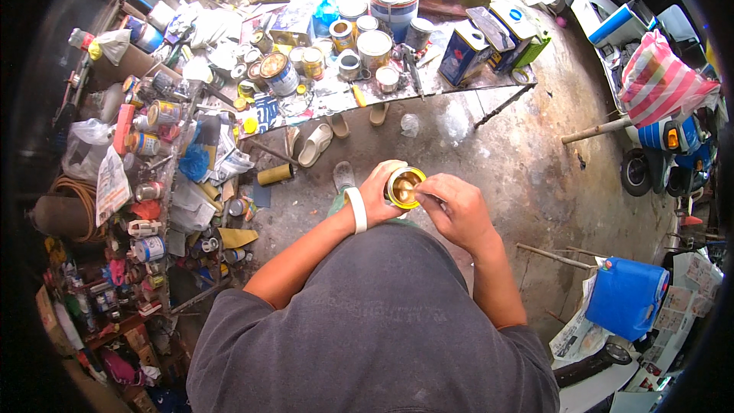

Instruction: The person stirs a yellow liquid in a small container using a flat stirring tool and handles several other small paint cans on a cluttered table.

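Note:
A small open can [404, 189] with a yellow rim and glossy brownish contents is in front of my body. My left hand [376, 197] wraps round its left side and holds it, mouth facing up. A white band [355, 210] circles my left wrist. At the can's right edge, the fingers of my right hand [457, 210] are pinched together over the opening. Whatever they hold, if anything, is hidden by the fingers.
Ahead stands a table [313, 111] crowded with paint cans, rectangular tins [464, 52] and bags. Sandals [315, 145] lie beneath its front edge. Cluttered shelves [164, 260] line the left. A blue jug [628, 298] and a striped bag [664, 80] are at right.

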A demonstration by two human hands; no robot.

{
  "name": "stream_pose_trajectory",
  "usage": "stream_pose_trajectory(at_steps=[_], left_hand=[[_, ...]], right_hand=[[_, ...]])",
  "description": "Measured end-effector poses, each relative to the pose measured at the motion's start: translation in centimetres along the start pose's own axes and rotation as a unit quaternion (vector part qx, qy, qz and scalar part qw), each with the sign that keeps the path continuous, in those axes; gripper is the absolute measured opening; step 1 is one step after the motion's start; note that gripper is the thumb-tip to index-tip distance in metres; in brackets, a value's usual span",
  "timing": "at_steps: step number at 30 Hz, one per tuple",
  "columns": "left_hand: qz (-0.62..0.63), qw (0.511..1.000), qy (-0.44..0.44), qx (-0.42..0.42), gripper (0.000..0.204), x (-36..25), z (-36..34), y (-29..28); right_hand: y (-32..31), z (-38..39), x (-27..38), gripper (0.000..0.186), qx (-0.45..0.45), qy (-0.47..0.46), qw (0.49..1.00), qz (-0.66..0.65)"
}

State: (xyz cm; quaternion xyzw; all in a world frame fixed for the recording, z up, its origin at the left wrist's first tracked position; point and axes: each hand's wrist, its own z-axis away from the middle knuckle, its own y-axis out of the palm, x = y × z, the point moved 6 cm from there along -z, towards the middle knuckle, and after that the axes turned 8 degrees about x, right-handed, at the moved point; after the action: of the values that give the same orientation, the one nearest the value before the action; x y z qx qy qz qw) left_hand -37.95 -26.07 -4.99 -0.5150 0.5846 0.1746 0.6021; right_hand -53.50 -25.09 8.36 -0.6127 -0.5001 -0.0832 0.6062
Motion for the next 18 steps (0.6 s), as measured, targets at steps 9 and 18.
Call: stream_pose_trajectory(at_steps=[9,18], left_hand=[[-0.013,1.0,0.014,-0.006,0.075,0.0,-0.1,0.1],[-0.011,1.0,0.014,-0.01,0.075,-0.1,0.1,-0.1]], right_hand=[[0.1,0.2,-0.4,0.012,0.021,0.011,1.0,-0.015],[-0.2,0.0,-0.5,0.013,0.036,0.015,0.999,0.0]])
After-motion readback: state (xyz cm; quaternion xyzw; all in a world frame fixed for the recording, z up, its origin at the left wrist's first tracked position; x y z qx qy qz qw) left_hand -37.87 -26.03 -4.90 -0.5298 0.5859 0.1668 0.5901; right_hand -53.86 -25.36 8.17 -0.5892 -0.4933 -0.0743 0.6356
